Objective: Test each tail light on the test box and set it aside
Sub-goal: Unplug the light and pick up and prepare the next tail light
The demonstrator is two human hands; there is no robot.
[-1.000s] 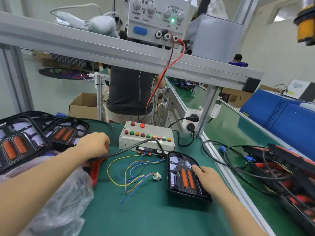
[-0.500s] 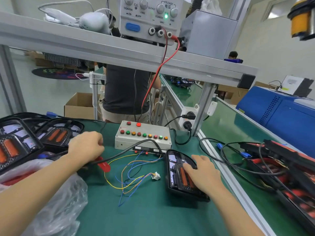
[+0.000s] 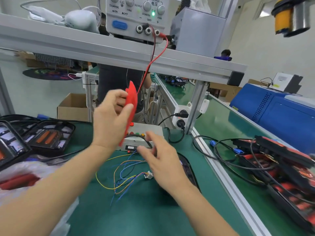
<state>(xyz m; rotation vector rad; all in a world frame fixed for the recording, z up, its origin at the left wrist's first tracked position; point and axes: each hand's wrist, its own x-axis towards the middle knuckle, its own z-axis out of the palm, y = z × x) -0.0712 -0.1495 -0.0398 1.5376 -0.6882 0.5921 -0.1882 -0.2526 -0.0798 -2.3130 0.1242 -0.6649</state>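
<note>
**Red tail light raised off the bench, right hand withdrawn from the black one**

Since half a second ago the left hand (image 3: 110, 120) has lifted from the mat at 9 o'clock and now holds a red tail light (image 3: 131, 108) up in the air, edge-on, in front of the test box (image 3: 144, 133). Thumb and fingers are curled round the lens, clamped on it. The right hand (image 3: 162, 166), which lay pressed on the black tail light (image 3: 187, 169), has risen off it; its fingers are spread and straight, gripping nothing, hovering just before the box's near face. Motion blur softens both hands.

The test box sits at 12 o'clock on the green mat (image 3: 144, 215), largely hidden behind the raised lens; a few coloured buttons show on top. Loose coloured wires (image 3: 119, 176) trail from its front toward 6 o'clock, ending in a small white connector (image 3: 148, 174) beside the right wrist. The black tail light lies flat at 3 o'clock of the wires, mostly hidden under the right forearm.

At 9 o'clock more tail lights (image 3: 49, 137) lie stacked face up. At 3 o'clock, beyond the aluminium rail, a tray of red units (image 3: 281, 167) lies tangled with black cables. A power supply (image 3: 136, 17) stands on the upper shelf, green lamp lit, red lead hanging down.
</note>
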